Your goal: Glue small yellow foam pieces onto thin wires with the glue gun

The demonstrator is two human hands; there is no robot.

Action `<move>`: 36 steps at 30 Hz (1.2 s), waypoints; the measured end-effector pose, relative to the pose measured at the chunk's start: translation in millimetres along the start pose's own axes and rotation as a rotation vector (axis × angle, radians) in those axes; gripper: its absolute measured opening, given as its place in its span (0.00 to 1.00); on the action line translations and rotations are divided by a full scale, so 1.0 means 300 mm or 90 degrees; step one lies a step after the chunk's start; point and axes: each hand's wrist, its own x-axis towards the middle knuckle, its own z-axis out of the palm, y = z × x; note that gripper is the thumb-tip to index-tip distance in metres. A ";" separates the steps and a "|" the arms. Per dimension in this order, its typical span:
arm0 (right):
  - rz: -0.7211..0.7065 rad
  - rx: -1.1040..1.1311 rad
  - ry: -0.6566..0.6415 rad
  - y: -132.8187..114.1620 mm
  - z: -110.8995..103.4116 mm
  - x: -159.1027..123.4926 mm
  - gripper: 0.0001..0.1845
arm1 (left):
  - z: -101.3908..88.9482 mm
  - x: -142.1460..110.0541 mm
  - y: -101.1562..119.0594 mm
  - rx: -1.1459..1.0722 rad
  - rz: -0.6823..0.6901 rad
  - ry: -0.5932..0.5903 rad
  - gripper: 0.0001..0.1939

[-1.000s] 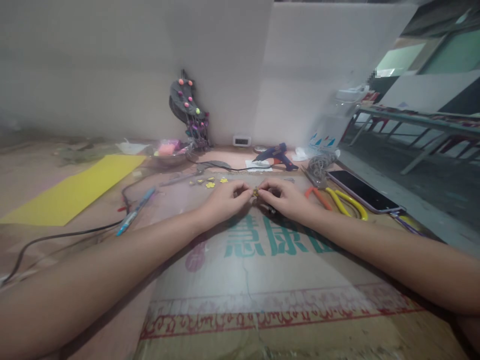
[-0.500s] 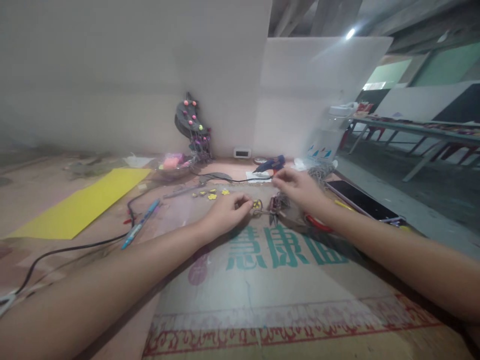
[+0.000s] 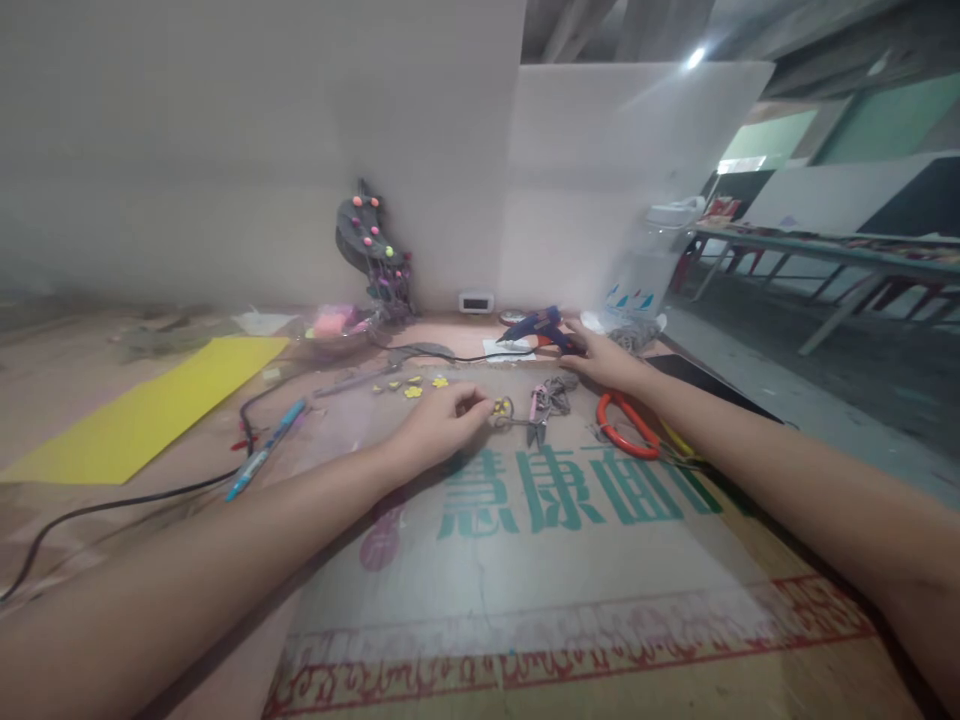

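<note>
The blue hot glue gun is positioned near white paper. Its handle is met by the right hand; whether the grip is closed cannot be told. The left hand is held with thumb and forefinger brought together. Grey cord is bunched to its right. Between those fingertips, a small yellow flower is pinched.

A white-lidded bottle stands right of a small white display; a blue pen lies at left
</note>
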 end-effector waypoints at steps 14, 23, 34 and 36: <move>-0.035 -0.114 0.045 -0.033 0.012 0.006 0.18 | 0.002 0.001 -0.004 0.001 0.003 0.000 0.14; 0.150 0.243 0.244 -0.136 -0.065 -0.024 0.09 | -0.007 0.012 -0.015 -0.078 -0.044 0.027 0.13; 0.126 0.553 0.032 -0.396 -0.002 -0.162 0.14 | -0.013 0.039 -0.050 -0.159 -0.031 0.096 0.10; 0.106 0.515 0.020 -0.412 0.008 -0.188 0.14 | -0.013 0.043 -0.056 -0.158 -0.035 0.109 0.10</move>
